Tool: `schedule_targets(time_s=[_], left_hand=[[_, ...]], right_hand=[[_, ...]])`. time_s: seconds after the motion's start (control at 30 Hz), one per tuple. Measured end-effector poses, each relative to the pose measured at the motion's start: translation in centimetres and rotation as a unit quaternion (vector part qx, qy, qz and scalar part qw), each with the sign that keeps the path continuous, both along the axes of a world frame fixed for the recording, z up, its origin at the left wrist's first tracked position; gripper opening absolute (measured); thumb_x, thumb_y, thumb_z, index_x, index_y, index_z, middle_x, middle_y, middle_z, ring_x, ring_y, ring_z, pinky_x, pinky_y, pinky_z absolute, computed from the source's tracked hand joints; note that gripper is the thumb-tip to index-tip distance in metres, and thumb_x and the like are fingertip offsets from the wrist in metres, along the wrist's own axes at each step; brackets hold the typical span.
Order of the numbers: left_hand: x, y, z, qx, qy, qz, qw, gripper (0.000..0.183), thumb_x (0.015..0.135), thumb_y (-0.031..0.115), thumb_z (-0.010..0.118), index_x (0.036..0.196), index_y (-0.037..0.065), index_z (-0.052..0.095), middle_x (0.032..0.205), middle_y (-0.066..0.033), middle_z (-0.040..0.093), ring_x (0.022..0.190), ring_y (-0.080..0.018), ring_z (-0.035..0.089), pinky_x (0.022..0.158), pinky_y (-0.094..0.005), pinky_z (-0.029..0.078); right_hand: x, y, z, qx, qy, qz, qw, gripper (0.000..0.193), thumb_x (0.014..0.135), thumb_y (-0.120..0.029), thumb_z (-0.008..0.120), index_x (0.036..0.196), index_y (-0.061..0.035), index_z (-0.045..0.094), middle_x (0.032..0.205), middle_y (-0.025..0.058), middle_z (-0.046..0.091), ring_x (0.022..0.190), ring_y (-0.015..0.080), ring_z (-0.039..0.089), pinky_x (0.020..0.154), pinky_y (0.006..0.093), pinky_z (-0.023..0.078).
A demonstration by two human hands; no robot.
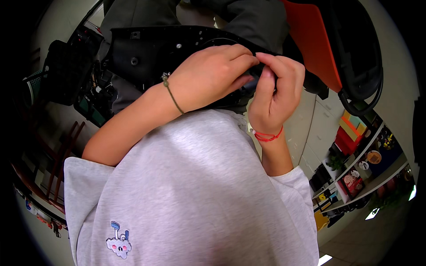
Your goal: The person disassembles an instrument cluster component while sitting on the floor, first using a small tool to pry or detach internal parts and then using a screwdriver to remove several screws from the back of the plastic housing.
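A black plastic panel [146, 53] with round holes and metal-looking studs lies across my lap, over dark trousers. My left hand [213, 73], with a dark cord bracelet at the wrist, rests over the panel with its fingers curled in. Close beside it, my right hand [279, 86], wearing a red string bracelet, has thumb and index finger brought together in a pinch. The fingertips of both hands nearly meet at the panel's right end. Whatever is between them is dark and too hidden to make out.
An orange board [315, 42] and a black piece with a looped handle [361, 66] stand at the upper right. Shelves [355, 181] with books and plants are at the right. Black cases [66, 71] and loose parts sit at the left, near a wooden chair [62, 155].
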State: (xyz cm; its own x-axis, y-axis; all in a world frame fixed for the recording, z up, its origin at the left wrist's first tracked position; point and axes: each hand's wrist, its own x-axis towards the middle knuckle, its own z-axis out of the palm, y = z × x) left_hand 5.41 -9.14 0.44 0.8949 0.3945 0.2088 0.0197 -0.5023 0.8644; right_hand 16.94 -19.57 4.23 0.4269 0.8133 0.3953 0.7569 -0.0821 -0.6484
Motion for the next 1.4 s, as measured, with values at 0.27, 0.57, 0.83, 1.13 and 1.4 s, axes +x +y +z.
schedule_targets(time_s=[0.27,0.57,0.83,1.13,1.4], left_hand=[[0.7,-0.6,-0.9,0.075,-0.017,0.035,0.996,0.019,0.084,0.016,0.068,0.101,0.008,0.065,0.088,-0.0032,0.066,0.083,-0.0227,0.066,0.069,-0.0341,0.055],[0.9,-1.2,-0.8,0.064,-0.02,0.068,0.995,0.026,0.076,0.008,0.076,0.1,0.006,0.067,0.093,-0.0067,0.07,0.085,-0.0251,0.069,0.071,-0.0332,0.057],[0.4,-1.0,-1.3,0.095,-0.038,0.073,0.992,0.02,0.076,0.012,0.074,0.094,0.009,0.065,0.082,-0.0035,0.062,0.072,-0.0218,0.064,0.06,-0.0333,0.053],[-1.0,-2.5,-1.5,0.078,0.015,0.045,0.996,0.015,0.081,0.007,0.065,0.095,0.005,0.064,0.086,-0.0089,0.066,0.079,-0.0257,0.067,0.066,-0.035,0.055],[0.4,-0.9,-1.1,0.007,-0.002,0.069,0.998,0.026,0.078,0.003,0.073,0.101,0.005,0.062,0.095,-0.0069,0.063,0.08,-0.0265,0.066,0.067,-0.0343,0.054]], right_hand=[[3.1,0.5,-0.3,0.032,0.008,0.154,0.988,0.02,0.072,0.008,0.057,0.087,-0.0037,0.063,0.089,0.0114,0.059,0.066,0.0218,0.056,0.057,0.0322,0.048],[-1.9,-1.5,0.5,0.016,0.395,-0.163,0.904,0.042,0.104,-0.028,0.049,0.13,0.0053,0.046,0.123,0.0181,0.058,0.107,0.0198,0.057,0.093,0.032,0.045],[-3.3,0.9,1.0,-0.005,0.432,-0.097,0.897,0.034,0.1,-0.013,0.041,0.126,0.0079,0.045,0.113,0.0213,0.066,0.122,0.0241,0.054,0.104,0.0364,0.042],[3.5,1.4,2.3,-0.186,0.176,0.239,0.937,0.031,0.076,0.006,0.056,0.103,-0.0028,0.068,0.111,0.0113,0.068,0.112,0.0275,0.06,0.098,0.0373,0.046],[2.7,-0.8,2.9,-0.178,-0.039,0.022,0.983,0.03,0.075,-0.023,0.086,0.09,-0.0049,0.066,0.082,0.0051,0.063,0.062,0.0159,0.06,0.053,0.026,0.047]])
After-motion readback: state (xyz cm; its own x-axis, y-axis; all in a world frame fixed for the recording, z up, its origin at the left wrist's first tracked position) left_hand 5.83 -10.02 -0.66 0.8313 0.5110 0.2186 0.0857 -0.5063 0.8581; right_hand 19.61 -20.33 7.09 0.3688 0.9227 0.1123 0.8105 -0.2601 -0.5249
